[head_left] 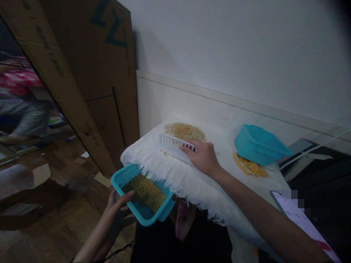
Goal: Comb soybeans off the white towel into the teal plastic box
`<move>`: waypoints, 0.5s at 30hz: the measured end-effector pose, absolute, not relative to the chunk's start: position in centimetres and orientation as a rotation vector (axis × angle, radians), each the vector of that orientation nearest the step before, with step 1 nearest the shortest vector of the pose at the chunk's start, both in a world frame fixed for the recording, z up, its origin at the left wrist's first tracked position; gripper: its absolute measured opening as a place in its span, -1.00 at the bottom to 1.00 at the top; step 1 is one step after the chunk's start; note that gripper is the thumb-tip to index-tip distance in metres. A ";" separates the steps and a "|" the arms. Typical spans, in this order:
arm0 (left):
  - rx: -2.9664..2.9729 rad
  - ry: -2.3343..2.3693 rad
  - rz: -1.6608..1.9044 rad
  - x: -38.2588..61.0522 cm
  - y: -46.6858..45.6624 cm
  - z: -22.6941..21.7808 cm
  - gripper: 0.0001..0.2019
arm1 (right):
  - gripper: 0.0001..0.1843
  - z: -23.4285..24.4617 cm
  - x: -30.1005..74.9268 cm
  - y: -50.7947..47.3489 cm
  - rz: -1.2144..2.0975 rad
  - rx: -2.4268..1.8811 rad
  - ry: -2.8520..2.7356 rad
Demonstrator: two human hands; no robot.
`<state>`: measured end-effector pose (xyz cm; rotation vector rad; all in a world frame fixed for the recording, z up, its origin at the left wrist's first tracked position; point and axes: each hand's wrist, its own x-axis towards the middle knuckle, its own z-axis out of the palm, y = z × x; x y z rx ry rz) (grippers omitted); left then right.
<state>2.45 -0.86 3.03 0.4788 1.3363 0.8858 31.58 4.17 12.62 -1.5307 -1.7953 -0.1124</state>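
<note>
Clock directions all read from the right hand point(201, 157), 12 being the top of the view.

So the right hand's got a slotted scraper point(171, 146) pinched by its right end, thumb on the near side, fingers partly hidden behind it. It's tilted up on a white cloth point(145, 148) with a fringed edge, slots along the top. Can't really tell if the whole bottom edge is touching.

Just past it, at 11 o'clock, there's a loose bean pile point(185, 130) spread thin on the cloth, plus a few stray beans point(165, 153) over at 9, on the near side of the scraper.

Left hand point(116, 213) is down at 8 o'clock gripping a blue tub point(148, 222): thumb hooked over the rim, fingers round the outside, some of them out of sight. The tub's tucked up against the cloth's edge, fringe hanging over its far side, with plenty of soybeans point(148, 191) inside.

Another blue bin point(259, 146) sits near 3 o'clock, partly on some crinkly yellow stuff point(252, 167). Big carton point(106, 69) at 10, someone in a checked red top point(20, 78) beyond it, blurry. Pink slipper point(181, 221) between 6 and 7.
</note>
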 end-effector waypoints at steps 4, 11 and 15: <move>0.488 1.330 0.896 2.5 -1.0 3.3 -0.12 | -0.90 12.5 31.1 3.5 -0.049 -1.492 -1.783; 0.480 1.325 0.909 2.6 -1.1 3.5 -0.14 | -0.86 11.9 30.5 2.5 0.009 -1.453 -1.731; 0.498 1.317 0.889 2.6 -1.2 3.6 -0.18 | -0.83 11.6 30.2 2.0 0.053 -1.428 -1.714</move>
